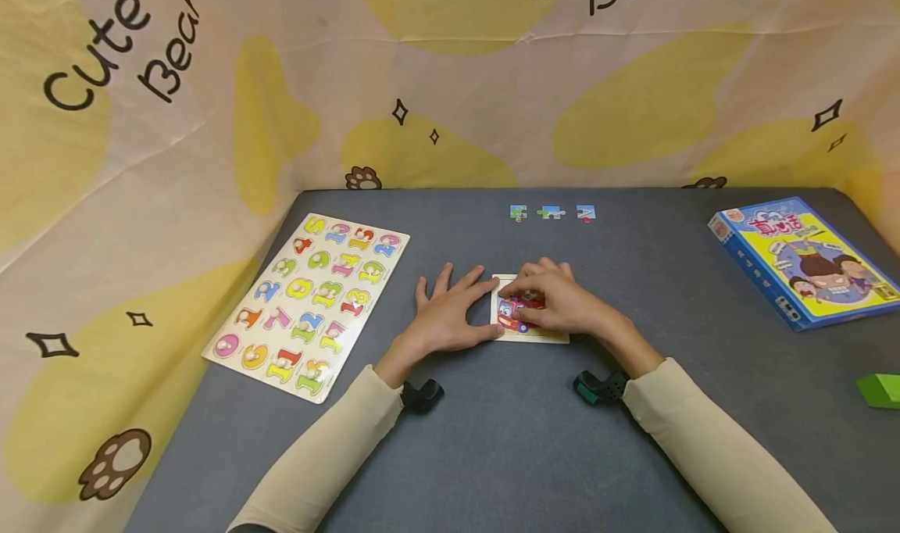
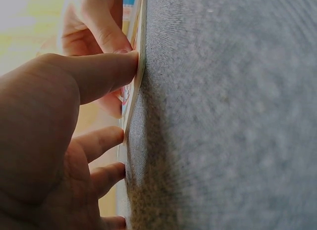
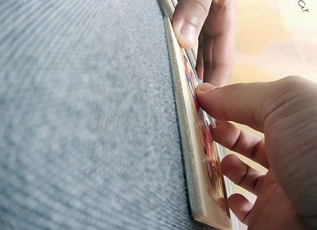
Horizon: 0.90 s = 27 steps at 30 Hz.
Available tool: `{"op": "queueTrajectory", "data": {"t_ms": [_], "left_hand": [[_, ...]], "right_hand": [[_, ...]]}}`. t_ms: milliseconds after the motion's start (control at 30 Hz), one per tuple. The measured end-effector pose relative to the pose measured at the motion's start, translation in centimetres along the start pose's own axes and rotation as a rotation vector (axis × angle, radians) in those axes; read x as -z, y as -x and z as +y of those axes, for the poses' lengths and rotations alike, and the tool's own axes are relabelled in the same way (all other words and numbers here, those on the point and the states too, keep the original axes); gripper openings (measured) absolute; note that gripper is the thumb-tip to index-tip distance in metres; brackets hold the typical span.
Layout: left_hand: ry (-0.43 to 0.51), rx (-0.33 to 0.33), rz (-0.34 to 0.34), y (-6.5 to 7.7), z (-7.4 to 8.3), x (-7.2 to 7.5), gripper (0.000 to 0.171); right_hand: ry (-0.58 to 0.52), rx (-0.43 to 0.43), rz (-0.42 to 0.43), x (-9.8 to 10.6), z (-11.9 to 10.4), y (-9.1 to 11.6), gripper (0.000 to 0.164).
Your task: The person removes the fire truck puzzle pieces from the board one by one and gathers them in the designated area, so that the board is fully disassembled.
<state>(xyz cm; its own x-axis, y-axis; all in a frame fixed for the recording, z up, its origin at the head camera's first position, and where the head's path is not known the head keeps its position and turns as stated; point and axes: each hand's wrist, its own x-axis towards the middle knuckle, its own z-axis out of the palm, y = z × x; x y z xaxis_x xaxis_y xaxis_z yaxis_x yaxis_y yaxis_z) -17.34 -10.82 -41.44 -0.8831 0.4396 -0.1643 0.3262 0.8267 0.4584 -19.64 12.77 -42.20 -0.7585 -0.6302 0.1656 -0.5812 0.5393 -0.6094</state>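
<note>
A small jigsaw board [image 1: 554,336] with a pale wooden border and a red cartoon vehicle picture [image 1: 509,311] lies in front of me in the head view. My left hand [image 1: 448,314] is spread flat at its left end, the thumb touching the near left corner and the index finger the far left one. Over the picture, my right hand [image 1: 551,298] bends its fingers, with thumb [image 3: 210,93] and index finger about a puzzle piece at the board's left part. That hand covers much of the picture.
Three loose jigsaw pieces [image 1: 551,212] lie in a row beyond the board. To the left is a number puzzle board [image 1: 309,302] full of coloured numerals. A blue and yellow box [image 1: 808,263] and a green block [image 1: 879,391] are on the right. A printed cloth [image 1: 450,72] hangs behind the table.
</note>
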Motion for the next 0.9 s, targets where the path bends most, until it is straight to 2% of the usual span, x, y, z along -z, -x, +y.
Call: {"op": "queueTrajectory", "data": {"t_ms": [567,900], "left_hand": [[0.027,-0.027,0.005,-0.2,-0.2,-0.1,0.077],[0.088,-0.041,0.009,-0.1,-0.3,-0.2,0.077]], "right_hand": [[-0.048,-0.008,0.007,0.0,0.6,0.1,0.031],[-0.227,-0.014,0.042,0.5,1.6,0.3,0.034]]}}
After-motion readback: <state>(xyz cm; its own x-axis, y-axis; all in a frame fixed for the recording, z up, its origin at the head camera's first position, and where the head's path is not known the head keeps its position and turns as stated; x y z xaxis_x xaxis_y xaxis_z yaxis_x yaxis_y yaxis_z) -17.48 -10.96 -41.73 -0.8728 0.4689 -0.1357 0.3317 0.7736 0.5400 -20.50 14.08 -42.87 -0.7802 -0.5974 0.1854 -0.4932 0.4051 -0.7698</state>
